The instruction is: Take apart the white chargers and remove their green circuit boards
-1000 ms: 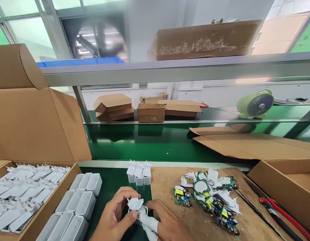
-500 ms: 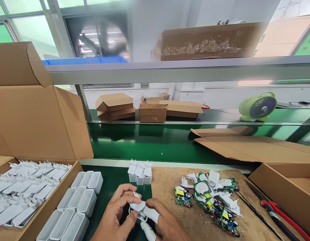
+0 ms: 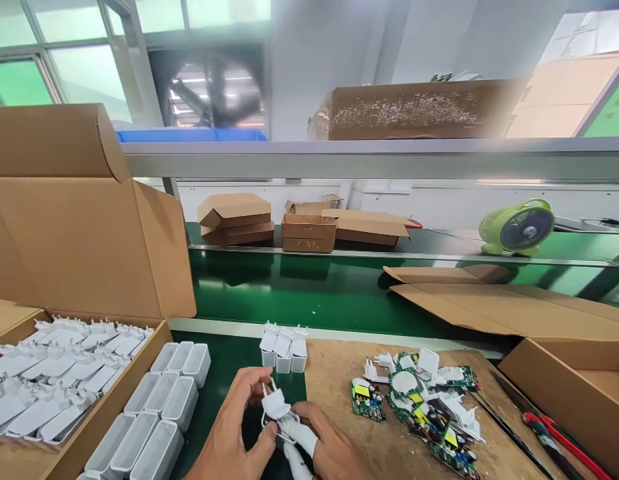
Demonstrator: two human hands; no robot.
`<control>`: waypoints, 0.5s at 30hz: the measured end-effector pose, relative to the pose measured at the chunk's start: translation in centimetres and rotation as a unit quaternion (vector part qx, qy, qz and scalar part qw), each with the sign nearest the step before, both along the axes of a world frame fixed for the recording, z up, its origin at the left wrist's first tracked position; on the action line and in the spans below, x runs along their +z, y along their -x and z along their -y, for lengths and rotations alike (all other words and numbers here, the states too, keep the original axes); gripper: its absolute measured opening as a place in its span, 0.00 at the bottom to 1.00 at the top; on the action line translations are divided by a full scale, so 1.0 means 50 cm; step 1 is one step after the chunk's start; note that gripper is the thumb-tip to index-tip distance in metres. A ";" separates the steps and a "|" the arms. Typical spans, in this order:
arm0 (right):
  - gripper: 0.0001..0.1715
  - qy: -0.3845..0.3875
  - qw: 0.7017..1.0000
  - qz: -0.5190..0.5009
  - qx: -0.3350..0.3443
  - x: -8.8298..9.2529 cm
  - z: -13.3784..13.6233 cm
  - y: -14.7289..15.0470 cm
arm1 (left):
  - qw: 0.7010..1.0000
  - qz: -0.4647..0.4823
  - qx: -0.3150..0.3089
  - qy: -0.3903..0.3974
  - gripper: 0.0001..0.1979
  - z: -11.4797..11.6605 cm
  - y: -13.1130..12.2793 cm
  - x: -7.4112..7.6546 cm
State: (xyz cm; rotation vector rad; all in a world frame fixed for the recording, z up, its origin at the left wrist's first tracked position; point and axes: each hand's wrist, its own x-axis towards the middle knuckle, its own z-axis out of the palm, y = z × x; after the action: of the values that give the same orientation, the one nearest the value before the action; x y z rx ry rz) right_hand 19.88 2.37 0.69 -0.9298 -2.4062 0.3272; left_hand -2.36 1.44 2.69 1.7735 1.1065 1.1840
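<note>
My left hand (image 3: 234, 430) is closed on a small white two-pin plug piece (image 3: 274, 404), its pins pointing up and away. My right hand (image 3: 334, 440) wears white coverings on its fingertips and pinches the same piece from the right. What lies under those fingertips is partly hidden. Behind the hands stands a small group of white plastic cases with plug-pin lids (image 3: 283, 347). To the right, on a brown board (image 3: 334, 387), lies a heap of green circuit boards (image 3: 414, 407) mixed with white plug parts.
Rows of white open cases (image 3: 154, 413) sit at left, beside a carton (image 3: 154, 340) filled with white plug housings. Red- and black-handled tools (image 3: 549, 433) and a metal rod (image 3: 509, 430) lie at right near an open carton (image 3: 559, 380). A green fan (image 3: 517, 227) stands behind.
The plug piece has turned in my fingers, so its pins now point up more plainly. My left fingers have shifted slightly around it. The whole view has moved a little.
</note>
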 end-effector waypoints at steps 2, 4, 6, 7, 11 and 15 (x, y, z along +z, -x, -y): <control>0.38 0.008 1.000 0.016 -0.003 -0.005 -0.001 -0.002 | 0.999 -0.007 -0.007 0.043 0.30 -0.002 0.001 -0.005; 0.41 0.014 0.999 0.030 -0.011 -0.011 -0.001 -0.004 | 0.997 -0.025 -0.011 0.071 0.31 -0.004 0.002 -0.007; 0.41 0.014 0.999 0.035 -0.017 -0.014 -0.001 -0.005 | 0.996 -0.033 -0.012 0.086 0.31 -0.005 0.003 -0.007; 0.40 0.014 0.999 0.034 -0.017 -0.015 -0.001 -0.005 | 0.995 -0.032 -0.013 0.091 0.31 -0.005 0.004 -0.006; 0.37 0.000 1.000 0.026 0.015 -0.008 -0.001 -0.002 | 0.995 -0.008 -0.019 0.101 0.33 -0.006 0.011 -0.006; 0.32 -0.011 1.000 -0.011 0.025 0.003 -0.002 0.003 | 0.995 0.005 -0.021 0.097 0.34 -0.012 0.018 -0.016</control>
State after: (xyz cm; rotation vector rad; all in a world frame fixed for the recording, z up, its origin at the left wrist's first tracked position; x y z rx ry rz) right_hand 19.73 2.47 0.82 -0.8529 -2.4118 0.3262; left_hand -3.26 2.03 1.91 1.6316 1.1317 1.0227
